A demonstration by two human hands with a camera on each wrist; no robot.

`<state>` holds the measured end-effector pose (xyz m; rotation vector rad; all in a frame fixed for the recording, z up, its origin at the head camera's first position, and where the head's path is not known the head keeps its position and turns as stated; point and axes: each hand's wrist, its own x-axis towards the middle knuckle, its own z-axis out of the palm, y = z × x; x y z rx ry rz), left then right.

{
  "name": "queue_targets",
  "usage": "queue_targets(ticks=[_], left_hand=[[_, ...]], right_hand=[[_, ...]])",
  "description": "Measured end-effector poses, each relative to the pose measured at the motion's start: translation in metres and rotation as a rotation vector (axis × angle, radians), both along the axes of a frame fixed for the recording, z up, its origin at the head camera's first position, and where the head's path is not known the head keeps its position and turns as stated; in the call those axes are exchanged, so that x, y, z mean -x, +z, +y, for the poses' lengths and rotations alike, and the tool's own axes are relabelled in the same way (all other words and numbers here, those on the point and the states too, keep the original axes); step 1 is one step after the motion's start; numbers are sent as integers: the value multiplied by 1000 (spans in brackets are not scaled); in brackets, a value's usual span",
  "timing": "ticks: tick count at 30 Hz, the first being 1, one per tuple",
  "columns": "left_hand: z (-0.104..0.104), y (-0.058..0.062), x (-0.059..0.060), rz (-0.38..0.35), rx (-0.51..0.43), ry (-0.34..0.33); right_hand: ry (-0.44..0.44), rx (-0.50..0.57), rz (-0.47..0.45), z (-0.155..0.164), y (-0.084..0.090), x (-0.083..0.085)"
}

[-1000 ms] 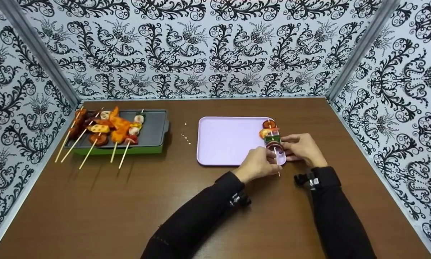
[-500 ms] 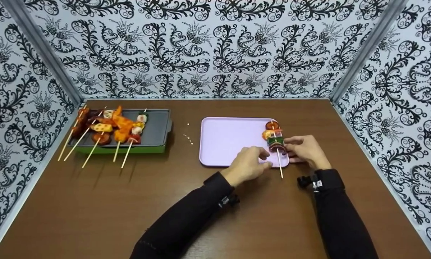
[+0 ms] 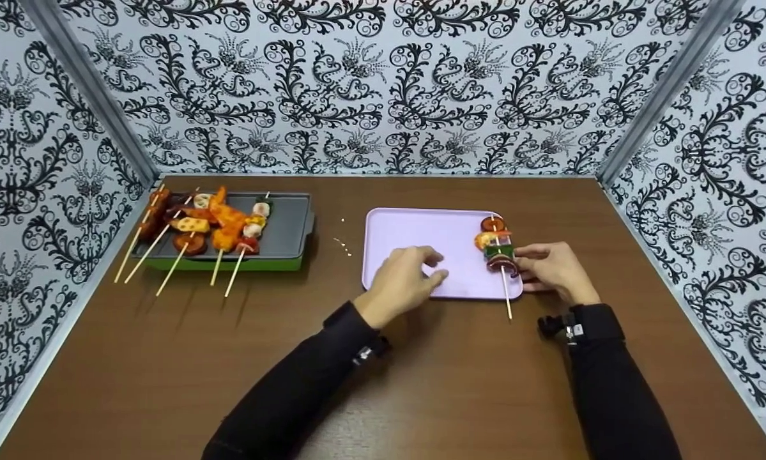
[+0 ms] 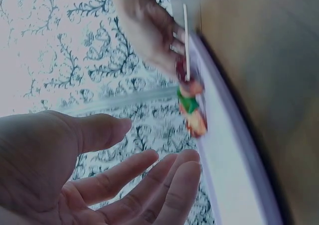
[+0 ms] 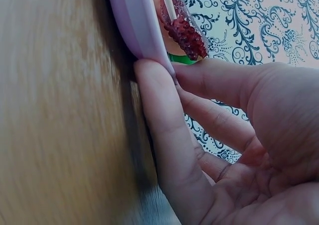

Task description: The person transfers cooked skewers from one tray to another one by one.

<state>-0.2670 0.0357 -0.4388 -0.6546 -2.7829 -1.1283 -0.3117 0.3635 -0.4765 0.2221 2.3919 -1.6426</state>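
A pale purple tray point(image 3: 446, 255) lies on the table with one food skewer point(image 3: 501, 252) along its right end, the bare stick reaching over the front rim. My right hand point(image 3: 558, 271) is at the tray's right edge; in the right wrist view its fingertips pinch the rim point(image 5: 154, 40), close beside the skewer's dark red piece point(image 5: 187, 35). Over the front left part of the tray is my left hand point(image 3: 405, 281), fingers apart and loosely bent, holding nothing. In the left wrist view nothing lies between its thumb and fingers point(image 4: 164, 190).
At the left stands a grey grill plate point(image 3: 287, 220) on a green base point(image 3: 274, 263). Several food skewers point(image 3: 226, 220) lie across it, sticks jutting over its front edge. Small pale specks point(image 3: 343, 246) dot the table between grill and tray. Patterned walls point(image 3: 383, 96) enclose the back and sides.
My left hand let go of the skewer's stick and moved left, over the tray. The skewer stays at the tray's right end. My right hand keeps its place at the rim.
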Motion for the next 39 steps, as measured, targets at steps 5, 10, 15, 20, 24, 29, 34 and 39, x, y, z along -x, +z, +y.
queue_targets(ticks=[5,10,15,20,24,29,34,39], left_hand=[[-27,6,2,3,-17,60],[-49,12,1,38,-24,110],[-70,20,-4,110,1,185],[-99,25,-8,193,44,263],[-128,27,-10,215,52,324],[-160,31,-17,254,88,408],[-188,33,-21,260,104,465],[-212,34,-25,186,131,531]], right_hand=[[-10,-16,2,1,-1,0],[-3,-22,1,3,-3,-2],[-1,-22,1,5,-2,-4],[8,-15,26,4,0,-5],[16,-12,54,-2,-2,-4],[10,-22,49,-3,-3,-2],[-9,-13,48,-1,-3,-1],[-13,0,22,1,-3,-1]])
